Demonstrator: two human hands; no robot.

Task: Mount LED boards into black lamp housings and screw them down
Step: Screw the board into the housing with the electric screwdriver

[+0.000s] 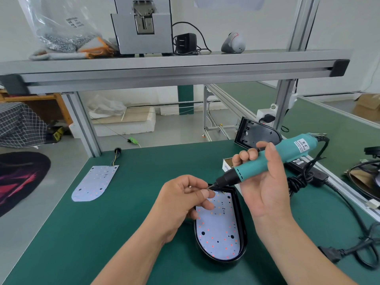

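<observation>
The green tabletop carries the black lamp housing near its front edge, right of the middle, with the LED board lying inside it. The board seems loose in the housing, so any sideways push from the driver would likely shift it off its screw holes. A spare LED board lies by the left edge, and an empty housing is propped at the far right corner.

The right hand wraps the teal electric screwdriver in a closed grip, thumb up along the body, with the bit slanting down to the left. The tool's cable trails across the right side – a snag there could jerk the tip.

The left hand is curled, its thumb and forefinger pinched on what looks like a small screw right at the bit tip. If the screw seats crooked it may drop onto the board, and the fingertips sit close enough to get nipped should the driver spin.
</observation>
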